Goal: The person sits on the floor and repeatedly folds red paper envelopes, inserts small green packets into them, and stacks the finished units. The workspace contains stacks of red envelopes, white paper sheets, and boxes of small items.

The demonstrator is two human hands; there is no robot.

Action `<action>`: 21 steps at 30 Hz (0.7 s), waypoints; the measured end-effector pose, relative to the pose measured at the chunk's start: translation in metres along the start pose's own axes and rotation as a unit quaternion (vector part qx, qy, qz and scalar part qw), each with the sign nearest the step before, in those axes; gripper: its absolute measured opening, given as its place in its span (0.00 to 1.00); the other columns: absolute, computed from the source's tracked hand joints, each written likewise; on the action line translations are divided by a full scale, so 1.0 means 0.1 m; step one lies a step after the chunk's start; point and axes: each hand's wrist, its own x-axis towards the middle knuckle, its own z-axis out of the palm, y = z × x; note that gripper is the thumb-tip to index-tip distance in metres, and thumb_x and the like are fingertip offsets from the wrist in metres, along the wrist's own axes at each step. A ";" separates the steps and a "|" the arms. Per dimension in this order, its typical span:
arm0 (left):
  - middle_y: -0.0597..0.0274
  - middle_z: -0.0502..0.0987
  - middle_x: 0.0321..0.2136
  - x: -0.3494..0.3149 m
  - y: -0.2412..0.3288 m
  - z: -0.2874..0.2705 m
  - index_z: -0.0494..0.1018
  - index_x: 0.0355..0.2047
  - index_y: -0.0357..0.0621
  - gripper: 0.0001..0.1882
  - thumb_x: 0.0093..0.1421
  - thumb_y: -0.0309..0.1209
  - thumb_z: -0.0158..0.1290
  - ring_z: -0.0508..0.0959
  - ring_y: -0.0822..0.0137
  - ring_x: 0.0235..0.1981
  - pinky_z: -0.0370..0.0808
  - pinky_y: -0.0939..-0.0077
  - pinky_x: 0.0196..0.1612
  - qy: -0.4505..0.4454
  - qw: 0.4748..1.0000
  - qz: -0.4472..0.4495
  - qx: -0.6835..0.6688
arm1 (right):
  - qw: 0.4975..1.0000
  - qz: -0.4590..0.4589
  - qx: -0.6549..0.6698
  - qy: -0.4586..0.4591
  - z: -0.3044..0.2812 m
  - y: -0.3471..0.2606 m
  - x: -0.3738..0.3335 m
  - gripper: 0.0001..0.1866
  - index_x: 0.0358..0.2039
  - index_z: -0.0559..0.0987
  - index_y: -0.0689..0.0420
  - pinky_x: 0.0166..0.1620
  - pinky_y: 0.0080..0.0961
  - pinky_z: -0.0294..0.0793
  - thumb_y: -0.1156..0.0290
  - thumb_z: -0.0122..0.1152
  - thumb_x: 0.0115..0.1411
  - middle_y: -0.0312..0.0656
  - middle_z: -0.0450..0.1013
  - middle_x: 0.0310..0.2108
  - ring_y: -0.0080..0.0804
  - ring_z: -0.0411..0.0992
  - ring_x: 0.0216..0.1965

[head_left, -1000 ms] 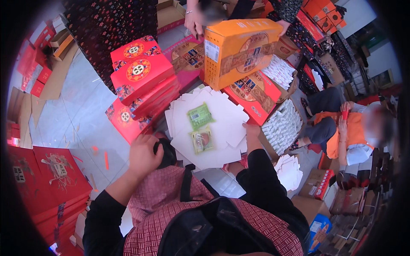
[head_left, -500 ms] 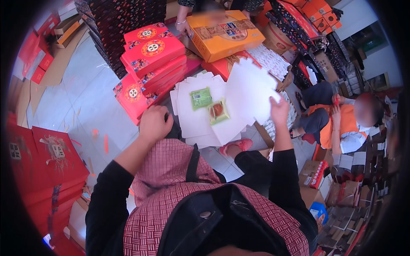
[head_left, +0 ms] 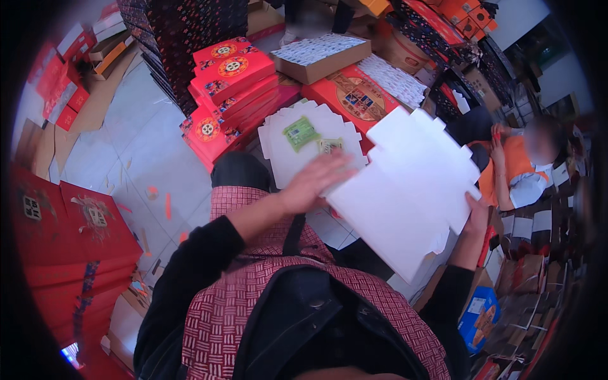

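Nearest, apron: a red-and-white checked apron (head_left: 253, 297) over black sleeves fills the lower middle of the view.
Left hand: the left hand (head_left: 313, 183) lies flat, fingers stretched out and apart, its fingertips on the near left edge of the white sheet; it presses on it and is not closed around anything.
Right hand: the right hand (head_left: 476, 215) grips the sheet's right edge, fingers curled under and shut on the card.
White sheet: the flat white die-cut card (head_left: 405, 190) is held in the air between both hands, in front of the person's chest and to the right of centre. It is plain white with no print showing, broad and tilted, with notched, stepped tabs along its upper and right edges.
Pile below: just beyond the left hand, a stack of similar white die-cut blanks (head_left: 297, 158) lies flat, with a green packet (head_left: 300, 133) and a smaller packet (head_left: 329, 145) on top.
Further left: red boxes (head_left: 231, 76) with round emblems are stacked on the pale floor (head_left: 120, 139).
Further right: a seated person in an orange top (head_left: 513, 168).
Farthest: an open carton (head_left: 323, 54) of white printed sheets.
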 end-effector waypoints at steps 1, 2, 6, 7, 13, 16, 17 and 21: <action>0.53 0.66 0.54 0.11 0.09 0.09 0.69 0.50 0.50 0.32 0.41 0.26 0.62 0.62 0.51 0.58 0.56 0.57 0.60 0.006 0.995 0.056 -0.079 | 1.000 0.017 0.002 -0.006 -0.09 0.12 -0.09 0.18 0.47 0.70 0.68 0.45 0.29 0.73 0.79 0.52 0.55 0.47 0.73 0.42 0.36 0.73 0.40; 0.57 0.69 0.51 0.20 0.15 0.15 0.71 0.47 0.49 0.27 0.43 0.25 0.61 0.64 0.53 0.57 0.56 0.57 0.60 -0.023 0.987 0.083 -0.133 | 0.999 0.038 0.022 -0.009 -0.17 0.22 -0.15 0.18 0.48 0.70 0.68 0.45 0.29 0.73 0.80 0.52 0.55 0.46 0.73 0.42 0.36 0.73 0.40; 0.65 0.77 0.41 0.37 0.50 0.21 0.76 0.37 0.47 0.15 0.47 0.22 0.57 0.71 0.59 0.52 0.57 0.59 0.59 -0.119 0.939 0.090 -0.311 | 0.993 0.106 0.051 0.018 -0.28 0.67 -0.63 0.20 0.49 0.69 0.65 0.44 0.29 0.74 0.79 0.54 0.54 0.46 0.73 0.41 0.35 0.73 0.40; 0.66 0.78 0.38 0.37 0.58 0.19 0.77 0.35 0.46 0.13 0.47 0.22 0.56 0.72 0.60 0.50 0.58 0.60 0.59 -0.137 0.925 0.068 -0.347 | 0.994 0.101 0.015 0.034 -0.34 0.77 -0.67 0.20 0.49 0.69 0.64 0.44 0.30 0.74 0.78 0.56 0.54 0.45 0.73 0.41 0.35 0.73 0.40; 0.63 0.78 0.36 0.13 0.78 0.54 0.75 0.38 0.38 0.10 0.56 0.27 0.55 0.75 0.74 0.39 0.70 0.76 0.46 -0.156 0.788 -0.352 -0.480 | 0.940 -0.137 -0.270 0.159 -0.15 0.53 -1.13 0.22 0.48 0.69 0.66 0.49 0.27 0.66 0.60 0.51 0.61 0.46 0.70 0.45 0.29 0.68 0.48; 0.65 0.78 0.35 0.20 0.89 0.61 0.74 0.39 0.35 0.12 0.57 0.28 0.55 0.74 0.76 0.37 0.71 0.80 0.44 -0.154 0.771 -0.403 -0.469 | 0.944 -0.265 -0.185 0.066 0.22 -0.19 -1.62 0.20 0.46 0.72 0.61 0.51 0.32 0.66 0.65 0.60 0.54 0.44 0.70 0.46 0.36 0.68 0.49; 0.65 0.78 0.35 0.23 0.92 0.61 0.74 0.40 0.35 0.12 0.56 0.28 0.55 0.74 0.76 0.37 0.71 0.80 0.44 -0.160 0.768 -0.408 -0.467 | 0.861 -0.364 -0.351 0.049 0.35 -0.35 -1.74 0.21 0.45 0.73 0.61 0.52 0.35 0.66 0.66 0.63 0.52 0.45 0.70 0.46 0.39 0.68 0.50; 0.66 0.78 0.34 0.25 1.00 0.65 0.75 0.40 0.36 0.12 0.56 0.28 0.55 0.74 0.77 0.36 0.71 0.80 0.43 -0.157 0.767 -0.384 -0.489 | 0.699 -0.421 -0.574 -0.077 0.78 -0.52 -1.81 0.21 0.41 0.74 0.61 0.48 0.36 0.69 0.66 0.65 0.47 0.46 0.70 0.42 0.44 0.70 0.44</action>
